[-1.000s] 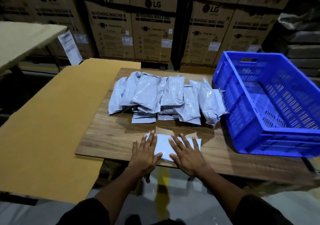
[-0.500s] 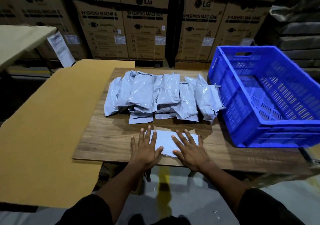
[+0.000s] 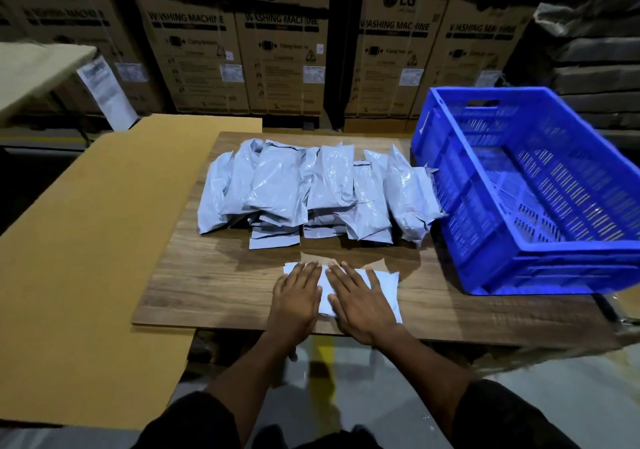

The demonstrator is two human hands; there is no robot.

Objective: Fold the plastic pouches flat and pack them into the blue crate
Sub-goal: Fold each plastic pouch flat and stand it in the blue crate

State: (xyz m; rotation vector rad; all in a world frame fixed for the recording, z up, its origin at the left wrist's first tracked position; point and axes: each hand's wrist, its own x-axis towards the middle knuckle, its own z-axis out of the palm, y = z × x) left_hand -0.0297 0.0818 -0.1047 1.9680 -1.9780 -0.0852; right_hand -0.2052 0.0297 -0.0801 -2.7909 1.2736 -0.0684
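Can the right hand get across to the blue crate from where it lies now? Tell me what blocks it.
Probably yes. The right hand lies flat on the pouch at the board's near edge, and the bare board between it and the blue crate holds nothing in the way.

My left hand (image 3: pixel 297 301): bare, no glove, no ring, no watch. My right hand (image 3: pixel 362 301): bare too, nothing on fingers or wrist. Forearms uncovered up past elbows. Dark sleeves (image 3: pixel 194 421), black or near black, short, ending at upper arms; plain fabric, no print or logo visible. Lighting dim, finer fabric detail unclear.
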